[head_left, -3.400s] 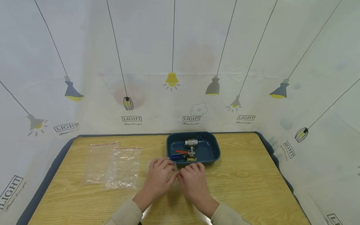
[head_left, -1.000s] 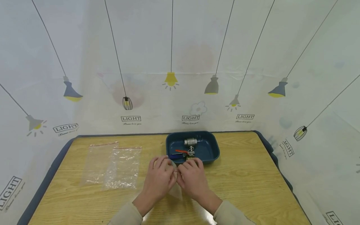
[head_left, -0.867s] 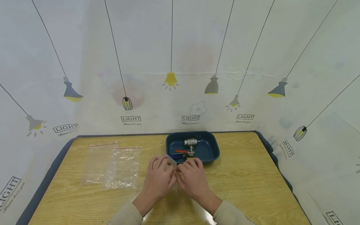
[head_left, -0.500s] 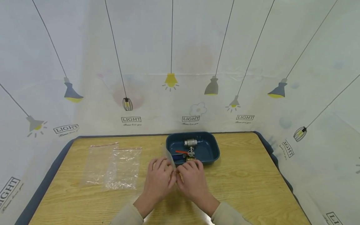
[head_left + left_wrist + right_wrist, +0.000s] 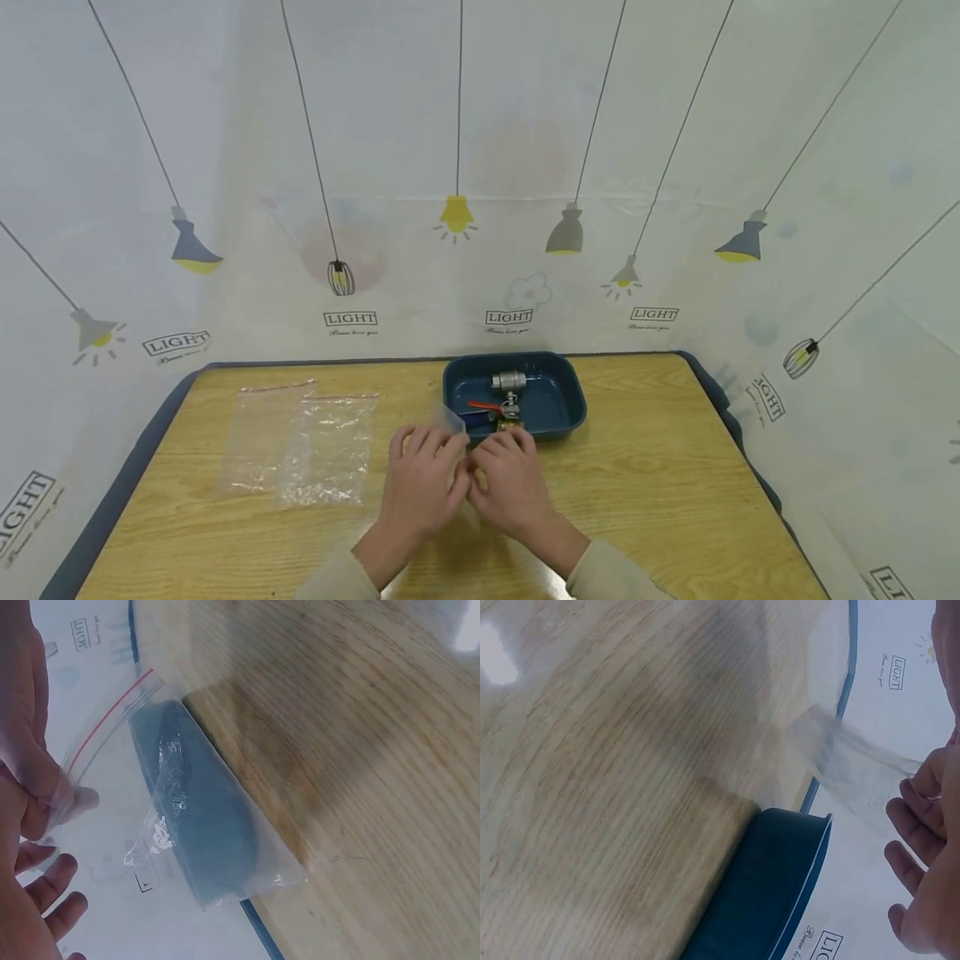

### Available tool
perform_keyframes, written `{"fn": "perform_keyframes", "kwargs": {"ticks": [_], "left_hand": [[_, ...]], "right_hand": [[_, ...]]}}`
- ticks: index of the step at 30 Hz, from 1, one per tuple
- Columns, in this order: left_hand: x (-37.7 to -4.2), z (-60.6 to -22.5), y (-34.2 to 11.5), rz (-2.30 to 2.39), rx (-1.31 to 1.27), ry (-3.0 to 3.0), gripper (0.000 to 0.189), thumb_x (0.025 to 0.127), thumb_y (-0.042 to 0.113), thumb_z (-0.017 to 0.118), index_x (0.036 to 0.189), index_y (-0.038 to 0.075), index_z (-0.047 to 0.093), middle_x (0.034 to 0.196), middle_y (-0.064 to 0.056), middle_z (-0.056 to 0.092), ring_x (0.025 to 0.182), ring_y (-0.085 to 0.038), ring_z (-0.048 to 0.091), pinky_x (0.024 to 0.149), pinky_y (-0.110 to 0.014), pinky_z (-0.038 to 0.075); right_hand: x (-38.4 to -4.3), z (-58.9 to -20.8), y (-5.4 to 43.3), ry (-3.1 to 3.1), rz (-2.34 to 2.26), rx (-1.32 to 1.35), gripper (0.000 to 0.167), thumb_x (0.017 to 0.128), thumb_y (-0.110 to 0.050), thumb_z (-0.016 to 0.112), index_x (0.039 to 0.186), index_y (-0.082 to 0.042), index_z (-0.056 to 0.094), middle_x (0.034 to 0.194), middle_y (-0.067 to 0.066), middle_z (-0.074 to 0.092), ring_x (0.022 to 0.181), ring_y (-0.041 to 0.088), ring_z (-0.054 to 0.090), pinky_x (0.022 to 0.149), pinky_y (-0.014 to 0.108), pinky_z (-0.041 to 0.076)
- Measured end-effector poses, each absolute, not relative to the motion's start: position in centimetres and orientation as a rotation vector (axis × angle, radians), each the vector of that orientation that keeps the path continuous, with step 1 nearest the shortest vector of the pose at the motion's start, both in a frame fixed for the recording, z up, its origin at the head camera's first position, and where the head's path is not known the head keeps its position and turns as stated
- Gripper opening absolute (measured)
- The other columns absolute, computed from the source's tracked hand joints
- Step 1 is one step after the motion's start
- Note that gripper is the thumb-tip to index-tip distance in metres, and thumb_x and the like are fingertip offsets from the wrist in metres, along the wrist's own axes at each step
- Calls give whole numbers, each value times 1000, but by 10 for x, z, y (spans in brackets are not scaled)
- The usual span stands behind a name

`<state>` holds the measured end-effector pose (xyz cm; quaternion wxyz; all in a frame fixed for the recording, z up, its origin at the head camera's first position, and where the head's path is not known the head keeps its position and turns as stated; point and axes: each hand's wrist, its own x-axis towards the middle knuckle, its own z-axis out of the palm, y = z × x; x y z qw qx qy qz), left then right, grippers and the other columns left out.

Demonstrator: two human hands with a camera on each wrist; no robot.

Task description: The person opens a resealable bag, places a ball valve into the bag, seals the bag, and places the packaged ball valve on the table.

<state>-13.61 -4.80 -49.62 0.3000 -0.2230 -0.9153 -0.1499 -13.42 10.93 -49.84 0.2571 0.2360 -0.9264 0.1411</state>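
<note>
Both hands hold a clear zip bag with a red line along its zip [image 5: 214,810] in front of the tray. My left hand [image 5: 422,487] pinches its zip edge. Beside it, my right hand [image 5: 513,487] grips the same edge with thumb and fingers, and the fingertips of both hands almost meet. In the right wrist view the bag [image 5: 855,761] hangs thin and blurred from the fingers. Just beyond the hands stands a dark blue tray [image 5: 555,412] with a steel valve [image 5: 508,381], a red-handled valve [image 5: 489,407], a blue-handled piece [image 5: 474,421] and a partly hidden brass piece.
Two more clear zip bags, one [image 5: 258,433] partly under the other [image 5: 330,450], lie flat at the left of the wooden table [image 5: 660,500]. Behind the table rises a pale cloth wall [image 5: 405,150] printed with lamps.
Both hands stay together at the tray's near edge and shift only slightly. The bag swings between them; its raised flap now leans further left and lower than half a second ago.
</note>
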Motion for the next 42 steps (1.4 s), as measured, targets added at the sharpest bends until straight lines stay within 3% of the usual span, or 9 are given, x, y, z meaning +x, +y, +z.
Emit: {"fn": "perform_keyframes", "kwargs": {"ticks": [6, 14, 18, 22, 26, 33, 42], "left_hand": [[-133, -490, -45, -411, -562, -2437, 4, 83, 27, 64, 82, 23, 65, 80, 6, 66, 89, -20, 61, 97, -51, 40], [-132, -487, -43, -435, -491, -2484, 12, 84, 26, 64, 74, 21, 61, 76, 6, 66, 86, -20, 61, 98, -50, 40], [-130, -484, -45, -420, -484, -2449, 13, 82, 25, 64, 70, 21, 59, 65, 8, 60, 77, -19, 61, 94, -49, 42], [-127, -473, -47, -419, -455, -2429, 12, 78, 23, 64, 67, 22, 59, 56, 10, 55, 71, -18, 61, 90, -48, 44], [-127, -465, -48, -422, -419, -2452, 8, 74, 21, 66, 67, 22, 63, 56, 9, 60, 69, -19, 63, 89, -48, 45], [-132, -476, -47, -422, -426, -2529, 6, 72, 18, 68, 69, 22, 66, 58, 10, 63, 70, -18, 62, 90, -46, 44], [-134, -482, -46, -529, -422, -2567, 8, 72, 16, 70, 68, 23, 67, 59, 11, 64, 73, -17, 63, 91, -45, 43]], "right_hand": [[-132, -496, 107, -2519, 397, 601, 12, 80, -30, 71, 72, -25, 64, 78, -12, 67, 87, 14, 61, 95, 46, 42], [-131, -496, 107, -2547, 400, 590, 5, 76, -28, 74, 78, -25, 71, 80, -13, 70, 89, 14, 62, 95, 44, 42], [-131, -493, 106, -2579, 464, 614, 4, 80, -29, 73, 80, -24, 73, 82, -13, 70, 89, 13, 62, 94, 42, 42], [-131, -485, 106, -2655, 701, 630, 8, 88, -30, 69, 84, -24, 72, 83, -12, 70, 89, 11, 64, 95, 45, 42], [-133, -477, 105, -2728, 859, 629, 11, 90, -32, 67, 85, -23, 72, 82, -13, 70, 89, 10, 64, 96, 50, 40], [-135, -481, 104, -2837, 652, 598, 11, 87, -33, 68, 79, -26, 72, 76, -17, 65, 82, 10, 58, 90, 47, 40], [-134, -485, 103, -2817, 432, 554, 13, 80, -31, 71, 69, -25, 66, 68, -12, 62, 74, 11, 55, 85, 41, 39]]}}
